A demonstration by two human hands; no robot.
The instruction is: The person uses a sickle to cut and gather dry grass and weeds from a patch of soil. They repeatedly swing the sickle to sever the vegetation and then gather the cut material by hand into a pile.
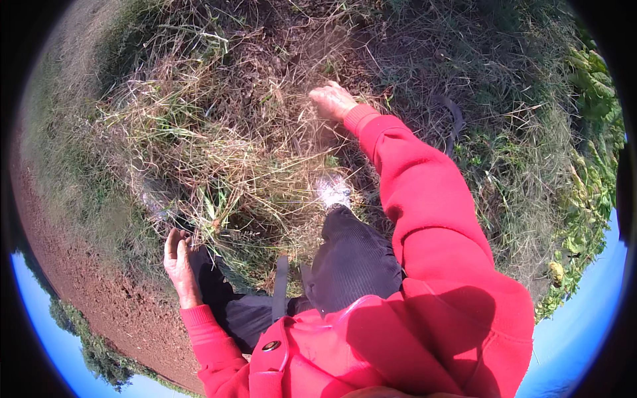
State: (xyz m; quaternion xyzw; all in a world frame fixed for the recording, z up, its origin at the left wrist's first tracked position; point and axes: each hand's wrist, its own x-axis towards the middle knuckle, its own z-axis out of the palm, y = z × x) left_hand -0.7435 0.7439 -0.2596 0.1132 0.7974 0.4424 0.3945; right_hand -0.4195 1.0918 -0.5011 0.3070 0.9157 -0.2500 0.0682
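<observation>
My right hand (pixel 332 101) reaches out over dry grass at the upper middle, its fingers curled; whether it holds stems cannot be made out. My left hand (pixel 180 261) is low on the left beside my knee, its fingers bent and apart, at the edge of a heap of cut grass (pixel 224 154). The heap, part straw-coloured and part green, lies between my hands and over the ground before my legs. A dark curved object (pixel 454 122), its kind unclear, lies in the grass right of my right hand.
A light-coloured shoe (pixel 334 191) shows partly under straw, below dark trousers (pixel 356 258). A dark strap (pixel 280 286) hangs at my front. Leafy green plants (pixel 597 94) stand along the right edge. Bare reddish soil (pixel 124 308) stretches along the lower left.
</observation>
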